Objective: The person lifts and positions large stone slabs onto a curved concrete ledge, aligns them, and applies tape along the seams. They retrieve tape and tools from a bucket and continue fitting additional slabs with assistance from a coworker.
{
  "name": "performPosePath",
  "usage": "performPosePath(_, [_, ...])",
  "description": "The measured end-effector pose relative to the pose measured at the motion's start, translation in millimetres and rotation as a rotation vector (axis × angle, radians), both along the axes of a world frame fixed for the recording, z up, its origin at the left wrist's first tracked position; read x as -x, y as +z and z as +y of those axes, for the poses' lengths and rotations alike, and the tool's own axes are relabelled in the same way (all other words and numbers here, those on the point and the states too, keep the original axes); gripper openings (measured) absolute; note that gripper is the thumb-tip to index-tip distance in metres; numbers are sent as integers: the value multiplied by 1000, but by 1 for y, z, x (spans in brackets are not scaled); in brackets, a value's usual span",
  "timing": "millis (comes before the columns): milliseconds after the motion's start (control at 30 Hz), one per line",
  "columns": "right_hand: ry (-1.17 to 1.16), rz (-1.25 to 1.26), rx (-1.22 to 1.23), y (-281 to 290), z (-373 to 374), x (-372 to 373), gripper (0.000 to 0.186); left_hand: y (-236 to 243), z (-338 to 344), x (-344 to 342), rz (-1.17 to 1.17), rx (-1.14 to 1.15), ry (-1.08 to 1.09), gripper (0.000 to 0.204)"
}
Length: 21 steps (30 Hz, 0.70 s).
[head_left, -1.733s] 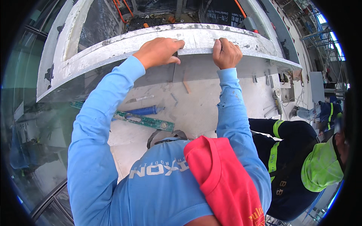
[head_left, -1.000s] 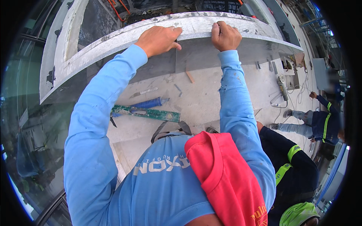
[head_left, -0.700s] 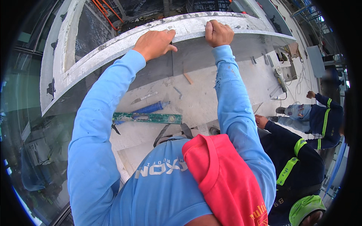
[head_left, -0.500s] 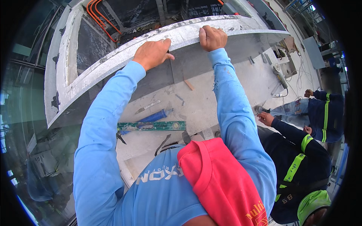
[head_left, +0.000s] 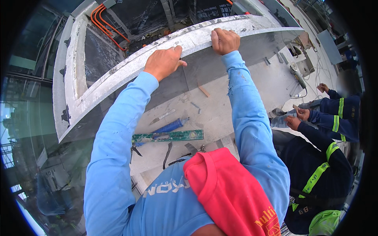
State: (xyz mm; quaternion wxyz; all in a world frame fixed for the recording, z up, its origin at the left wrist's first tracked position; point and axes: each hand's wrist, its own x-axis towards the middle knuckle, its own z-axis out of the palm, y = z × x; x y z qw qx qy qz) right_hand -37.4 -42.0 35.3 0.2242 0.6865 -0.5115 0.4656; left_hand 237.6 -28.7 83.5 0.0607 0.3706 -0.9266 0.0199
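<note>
Both my arms reach forward in light blue sleeves to the rim of a raised box-like structure. A long, thin grey panel (head_left: 169,84) stands along its near side, a seam running down its face. My left hand (head_left: 163,62) is closed over the panel's top edge left of the middle, thumb pointing right. Farther right, my right hand (head_left: 225,41) grips the same edge with curled fingers. Directly behind the panel runs the pale, blotched top ledge (head_left: 193,38) of the structure. The fingertips on the panel's far side are hidden.
Below the panel lie a green spirit level (head_left: 181,135), a blue caulking tube (head_left: 168,126), a putty knife (head_left: 162,117) and a wood strip (head_left: 204,91). A corded angle grinder (head_left: 297,74) rests at right. Co-workers (head_left: 315,169) in dark jackets stand close on my right. Orange conduits (head_left: 103,24) rise inside the structure.
The view has shifted slightly, so the panel and tools appear a little farther right. Both hands keep their grip. At right, a co-worker's hand now shows a small piece in it.
</note>
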Motion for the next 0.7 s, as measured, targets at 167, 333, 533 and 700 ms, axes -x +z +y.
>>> performPosePath(167, [-30, 12, -20, -4, 1, -3, 22, 13, 9, 1, 22, -46, 45, 53])
performPosePath(333, [-116, 55, -46, -13, -5, 5, 28, 14, 14, 11, -33, -39, 86, 52])
performPosePath(533, [-256, 97, -261, -12, -9, 6, 32, 10, 13, 12, 1, 18, 92, 50])
performPosePath(700, [-193, 63, -295, 2, 1, -15, 41, 8, 11, 10, 18, -3, 151, 49])
